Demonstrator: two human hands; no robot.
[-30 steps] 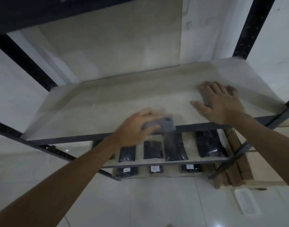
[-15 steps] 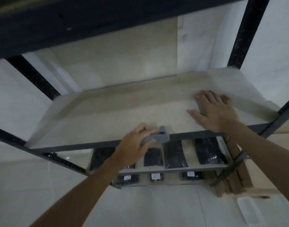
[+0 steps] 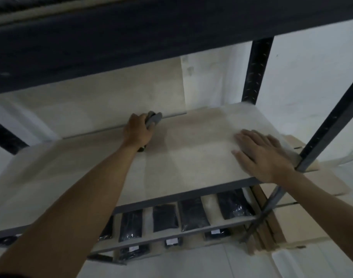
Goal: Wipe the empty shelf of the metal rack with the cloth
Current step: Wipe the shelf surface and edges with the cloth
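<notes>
The empty shelf (image 3: 191, 157) is a pale board in a dark metal rack, filling the middle of the view. My left hand (image 3: 137, 132) reaches far in and grips a folded grey cloth (image 3: 154, 120) against the board at its back edge, by the wall. My right hand (image 3: 261, 155) lies flat on the shelf's right part, fingers straight and spread, close to the front right post (image 3: 329, 125).
A dark metal beam (image 3: 171, 43) of the shelf above hangs low across the top. Below the front rail (image 3: 181, 195), a lower shelf holds several black packets (image 3: 193, 215). A back post (image 3: 255, 71) stands at the right. Cardboard (image 3: 287, 223) lies at the lower right.
My left hand has pushed the cloth from the shelf's front edge to its back edge. My right hand stays flat on the shelf. The view has moved in under the upper beam.
</notes>
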